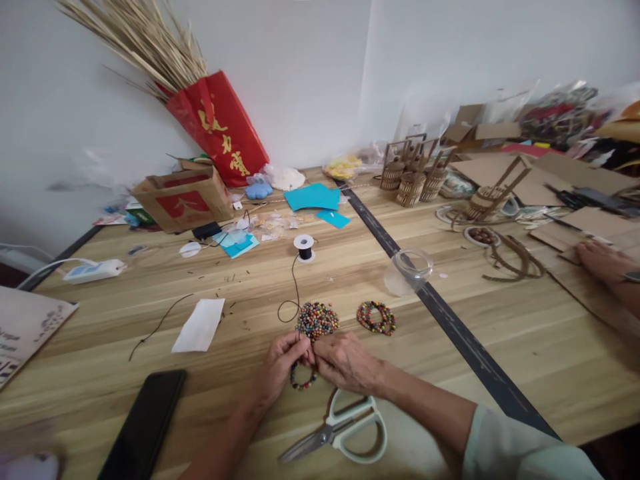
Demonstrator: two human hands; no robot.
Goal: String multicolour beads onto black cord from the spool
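Observation:
My left hand (287, 362) and my right hand (347, 363) meet at the near edge of a pile of loose multicoloured beads (319, 319). Both are closed, fingertips pinching the dark cord of a small beaded bracelet (303, 385), whose loop hangs below them. Exactly where each finger grips is partly hidden. A black cord (296, 283) runs from a white spool (304, 248) down to the beads. Right of the pile lies a finished-looking coil of beads (376, 318). Scissors with pale handles (340, 430) rest on the table just below my right hand.
A black phone (145, 427) and white paper (199, 325) lie to the left. A clear plastic jar (407, 272) stands right of the spool. Small woven baskets (411, 183) and a red bag (217, 127) are at the back. Another person's hand (607, 263) rests at far right.

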